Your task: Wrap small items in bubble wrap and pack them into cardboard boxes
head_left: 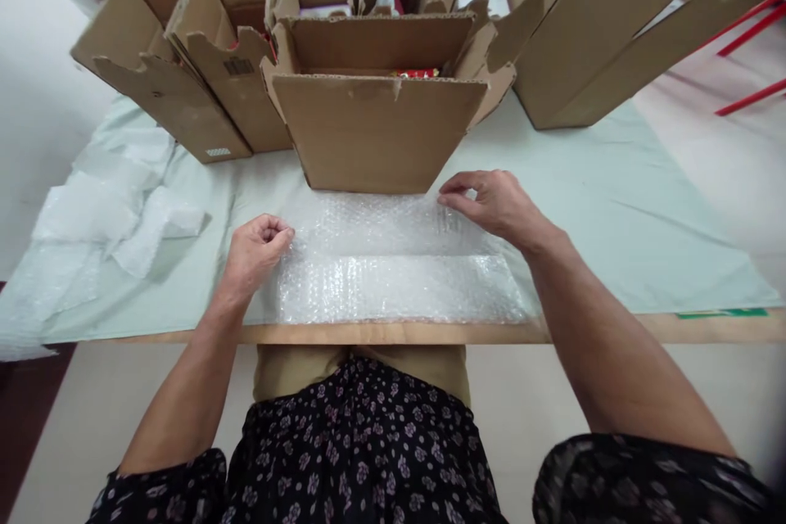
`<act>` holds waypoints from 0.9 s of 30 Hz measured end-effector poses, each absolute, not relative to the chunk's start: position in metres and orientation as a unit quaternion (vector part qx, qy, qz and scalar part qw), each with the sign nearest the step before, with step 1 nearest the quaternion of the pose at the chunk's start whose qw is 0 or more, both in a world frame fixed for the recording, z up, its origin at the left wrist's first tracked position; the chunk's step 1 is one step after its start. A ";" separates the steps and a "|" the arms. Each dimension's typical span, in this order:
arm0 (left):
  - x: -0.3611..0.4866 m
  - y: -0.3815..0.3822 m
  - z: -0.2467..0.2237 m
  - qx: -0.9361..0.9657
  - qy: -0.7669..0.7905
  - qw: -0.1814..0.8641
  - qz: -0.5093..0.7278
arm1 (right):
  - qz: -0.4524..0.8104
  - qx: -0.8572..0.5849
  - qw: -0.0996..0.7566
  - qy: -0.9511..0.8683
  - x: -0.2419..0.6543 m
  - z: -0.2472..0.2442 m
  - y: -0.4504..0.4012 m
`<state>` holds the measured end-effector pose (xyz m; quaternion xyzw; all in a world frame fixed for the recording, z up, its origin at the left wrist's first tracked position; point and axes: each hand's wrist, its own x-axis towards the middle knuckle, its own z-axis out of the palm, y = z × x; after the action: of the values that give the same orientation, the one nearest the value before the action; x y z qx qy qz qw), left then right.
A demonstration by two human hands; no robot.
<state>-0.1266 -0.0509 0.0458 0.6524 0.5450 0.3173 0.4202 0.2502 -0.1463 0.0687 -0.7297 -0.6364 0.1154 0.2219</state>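
Note:
A sheet of clear bubble wrap (393,282) lies flat on the table, a crease running across it and its near edge along the table's front edge. My left hand (259,250) is closed in a pinch at the sheet's left edge. At the far right corner of the sheet, my right hand (491,201) has thumb and index finger pressed together on the bubble wrap. Just beyond the sheet stands an open cardboard box (381,131) with something red inside.
Several open cardboard boxes stand in a row at the back, among them a tall one (577,41) at the right. Loose bubble wrap pieces (92,213) lie at the left on the green cloth (626,213). Red bars (752,33) show at the far right.

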 end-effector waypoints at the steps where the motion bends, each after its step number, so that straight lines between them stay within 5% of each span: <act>1: -0.130 -0.050 0.045 0.662 0.553 0.404 0.306 | 0.099 -0.735 0.226 -0.631 0.252 0.063 -0.146; 9: -0.129 -0.068 0.051 0.809 0.486 0.112 0.310 | -0.075 -0.748 0.266 -0.603 0.228 0.062 -0.204; 17: -0.064 -0.095 0.013 0.940 0.265 0.179 0.118 | 0.066 -0.660 0.095 -0.742 0.135 0.028 -0.191; 27: -0.111 -0.079 0.003 0.900 0.352 0.205 0.156 | -0.010 -0.776 0.117 -0.619 0.221 0.008 -0.239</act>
<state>-0.1108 -0.0786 0.0028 0.8999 0.3519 0.1561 0.2050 0.2209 -0.2393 0.0077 -0.7763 -0.6192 -0.0105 0.1174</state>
